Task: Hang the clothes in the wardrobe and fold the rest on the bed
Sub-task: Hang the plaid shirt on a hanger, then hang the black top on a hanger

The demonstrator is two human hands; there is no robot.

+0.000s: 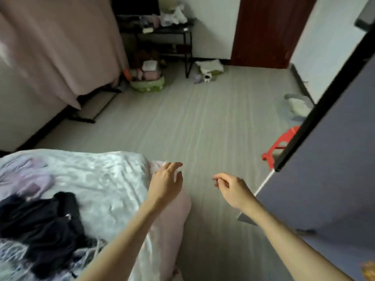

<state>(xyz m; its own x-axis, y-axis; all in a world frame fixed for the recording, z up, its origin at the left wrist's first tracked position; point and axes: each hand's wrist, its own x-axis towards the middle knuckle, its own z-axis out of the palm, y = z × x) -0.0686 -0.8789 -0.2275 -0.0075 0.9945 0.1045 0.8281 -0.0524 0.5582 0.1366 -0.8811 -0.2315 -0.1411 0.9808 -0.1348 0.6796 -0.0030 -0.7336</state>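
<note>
Head view, looking down across a bed corner and a bare floor. The left hand (166, 182) is held over the corner of the bed (97, 179), fingers spread and relaxed, grasping nothing; its fingertips (176, 165) lie just past the pale sheet's edge, above the floor (203, 118). The right hand (233, 187) hangs over the floor, apart from the left, with fingers loosely curled inward and nothing visible between them. The clothes to be sorted lie well to the left of and nearer the viewer than the left fingers: a dark heap of clothes (44, 226), black to navy, crumpled and without a discernible shape, rests on the bed's pale, mottled, satin-like cover. Beyond that heap, a lilac garment (30, 179) lies rumpled on the same cover. A pink sheet (174, 220) drapes off the bed corner directly beneath the left wrist. Just to the right of the right fingers stands the wardrobe door (328, 169), a dull blue-grey panel with a black edge, swung out into the room. Past that edge, further from the fingers, a red plastic stool (278, 145) is partly hidden. Far beyond both hands are a pink curtain (60, 43), a black shelf unit (168, 35), a green basket (148, 84) of blurred items and a dark red door (269, 31).
</note>
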